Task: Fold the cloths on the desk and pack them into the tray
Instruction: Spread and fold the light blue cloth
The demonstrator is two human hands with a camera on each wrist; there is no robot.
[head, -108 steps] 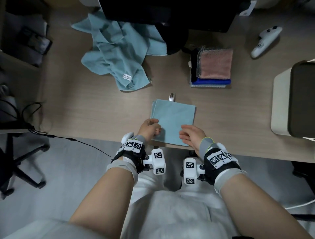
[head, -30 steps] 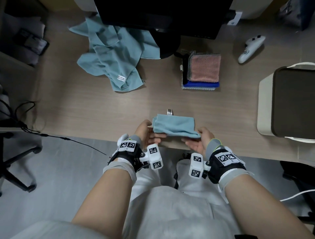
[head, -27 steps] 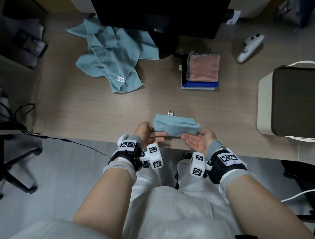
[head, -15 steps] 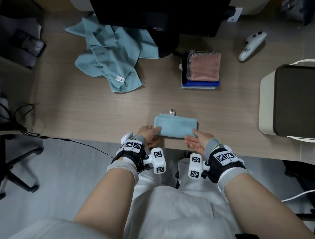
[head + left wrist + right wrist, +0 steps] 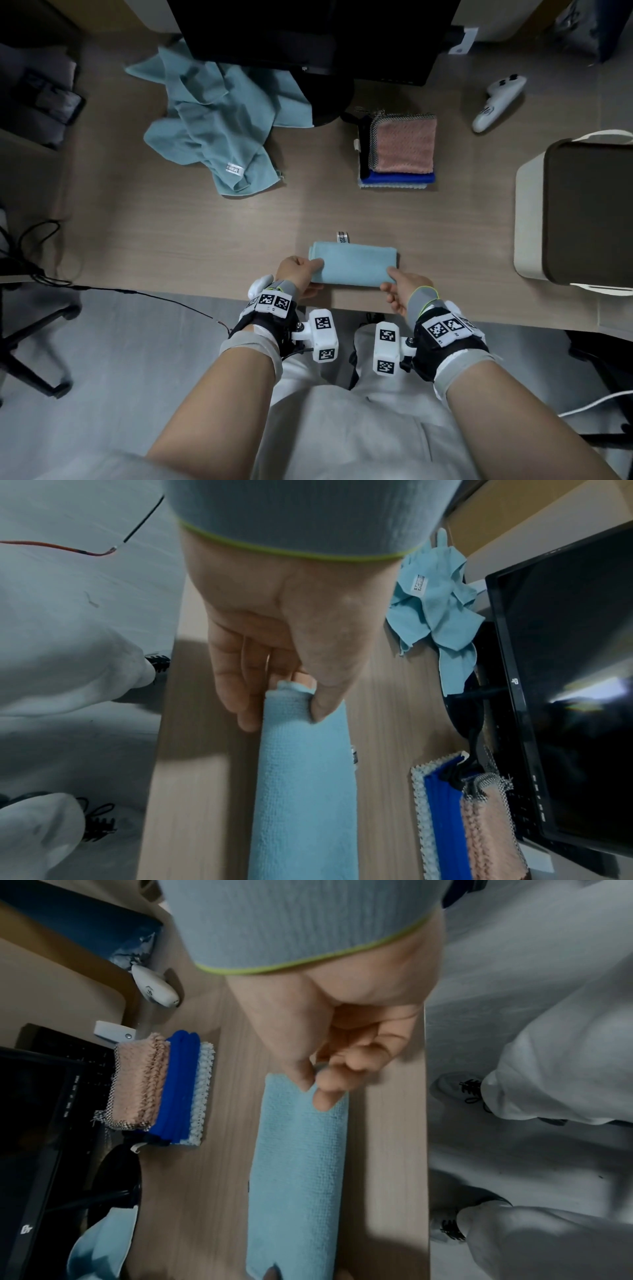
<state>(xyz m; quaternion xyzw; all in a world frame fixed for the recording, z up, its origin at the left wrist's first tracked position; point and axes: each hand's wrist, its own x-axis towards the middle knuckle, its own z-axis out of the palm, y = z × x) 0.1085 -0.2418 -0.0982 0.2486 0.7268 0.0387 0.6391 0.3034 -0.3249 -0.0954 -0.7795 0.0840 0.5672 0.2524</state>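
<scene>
A light blue cloth (image 5: 352,262), folded into a narrow strip, lies flat near the desk's front edge with its white tag pointing away from me. My left hand (image 5: 303,272) pinches its left end between thumb and fingers (image 5: 291,696). My right hand (image 5: 394,282) pinches the near right corner, thumb on top (image 5: 315,1087). The strip runs away from each wrist camera as a long blue band (image 5: 304,791) (image 5: 298,1164). The beige tray (image 5: 529,205) with a dark inside stands at the desk's right edge.
A heap of unfolded light blue cloths (image 5: 219,123) lies at the back left, partly under a black monitor (image 5: 308,31). A folded stack with a pink cloth on top (image 5: 400,147) sits mid-desk. A white controller (image 5: 496,102) lies at the back right. Bare desk separates strip and tray.
The square cloth has been folded in half into a narrow strip and laid back on the desk. Both hands turned from palms-up under it to pinching its ends.
</scene>
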